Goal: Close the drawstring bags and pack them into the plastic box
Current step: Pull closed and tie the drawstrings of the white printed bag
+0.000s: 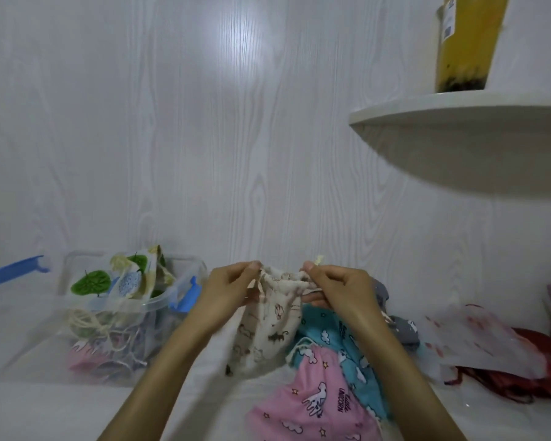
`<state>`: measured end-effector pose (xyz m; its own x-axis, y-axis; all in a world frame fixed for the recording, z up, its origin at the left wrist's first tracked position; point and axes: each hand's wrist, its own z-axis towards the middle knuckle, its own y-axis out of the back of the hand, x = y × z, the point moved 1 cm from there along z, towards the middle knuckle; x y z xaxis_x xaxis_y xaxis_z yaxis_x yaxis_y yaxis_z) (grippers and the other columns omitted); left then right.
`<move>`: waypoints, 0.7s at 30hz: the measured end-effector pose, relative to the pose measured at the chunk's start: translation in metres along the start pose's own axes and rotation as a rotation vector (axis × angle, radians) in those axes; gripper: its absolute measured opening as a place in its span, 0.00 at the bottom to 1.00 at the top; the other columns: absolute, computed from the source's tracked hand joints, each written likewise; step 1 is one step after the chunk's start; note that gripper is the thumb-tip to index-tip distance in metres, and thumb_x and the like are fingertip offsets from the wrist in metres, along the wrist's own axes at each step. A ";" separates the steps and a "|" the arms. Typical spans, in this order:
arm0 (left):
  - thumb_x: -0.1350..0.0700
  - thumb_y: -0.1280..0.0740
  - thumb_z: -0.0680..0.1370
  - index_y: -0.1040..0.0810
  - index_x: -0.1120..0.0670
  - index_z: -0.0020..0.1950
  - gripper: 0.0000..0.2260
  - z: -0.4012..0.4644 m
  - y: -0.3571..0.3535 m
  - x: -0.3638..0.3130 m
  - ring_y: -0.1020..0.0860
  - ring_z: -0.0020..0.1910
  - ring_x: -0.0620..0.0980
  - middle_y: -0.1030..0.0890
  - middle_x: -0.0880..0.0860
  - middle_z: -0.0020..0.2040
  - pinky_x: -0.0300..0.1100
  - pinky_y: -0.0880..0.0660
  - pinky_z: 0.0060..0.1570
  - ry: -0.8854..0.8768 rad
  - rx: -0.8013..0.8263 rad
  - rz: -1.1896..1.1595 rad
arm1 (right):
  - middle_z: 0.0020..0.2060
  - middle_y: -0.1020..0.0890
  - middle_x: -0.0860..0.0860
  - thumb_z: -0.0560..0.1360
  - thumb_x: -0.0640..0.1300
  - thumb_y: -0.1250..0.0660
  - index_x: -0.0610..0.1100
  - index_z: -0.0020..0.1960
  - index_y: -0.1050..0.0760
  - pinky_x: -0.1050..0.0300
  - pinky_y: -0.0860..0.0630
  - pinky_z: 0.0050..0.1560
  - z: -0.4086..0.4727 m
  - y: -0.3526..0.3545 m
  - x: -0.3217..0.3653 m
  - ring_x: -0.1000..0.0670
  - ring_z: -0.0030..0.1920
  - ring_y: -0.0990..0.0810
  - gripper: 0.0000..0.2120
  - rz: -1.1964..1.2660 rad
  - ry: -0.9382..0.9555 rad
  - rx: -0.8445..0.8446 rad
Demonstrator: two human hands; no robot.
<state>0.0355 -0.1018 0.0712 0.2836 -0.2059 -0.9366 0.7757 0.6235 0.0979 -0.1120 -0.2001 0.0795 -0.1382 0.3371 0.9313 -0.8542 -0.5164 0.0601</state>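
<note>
I see both hands raised at the lower centre of the frame with a cream drawstring bag (269, 323) hanging between them. My left hand (228, 289) pinches the left side of the gathered mouth, fingers curled on the cloth; my right hand (337, 289) pinches the right side, with a pale cord end (318, 259) sticking up just above its fingertips — the mouth looks mostly bunched together. Below the bag, at the lower right, lie a pink unicorn bag (312, 405) and a blue cloud-print bag (328, 332), overlapping. At the lower left stands the clear plastic box (172, 300) with blue clips, already holding a leaf-print bag (109, 278) and others. At the upper right, a cup (465, 46) stands on a white shelf (458, 128).
</note>
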 end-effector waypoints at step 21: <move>0.55 0.30 0.75 0.16 0.52 0.52 0.07 -0.013 0.011 0.013 0.19 0.39 0.38 0.15 0.46 0.41 0.29 0.24 0.42 -0.196 -0.238 0.595 | 0.29 0.17 0.52 0.72 0.51 0.30 0.46 0.39 0.18 0.66 0.23 0.34 -0.001 0.009 -0.009 0.59 0.26 0.21 0.09 -0.150 0.104 -0.241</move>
<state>0.0405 -0.0878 0.0557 0.7394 0.1053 -0.6649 0.3158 0.8180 0.4807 -0.1185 -0.2070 0.0710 -0.0417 0.4805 0.8760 -0.9615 -0.2575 0.0954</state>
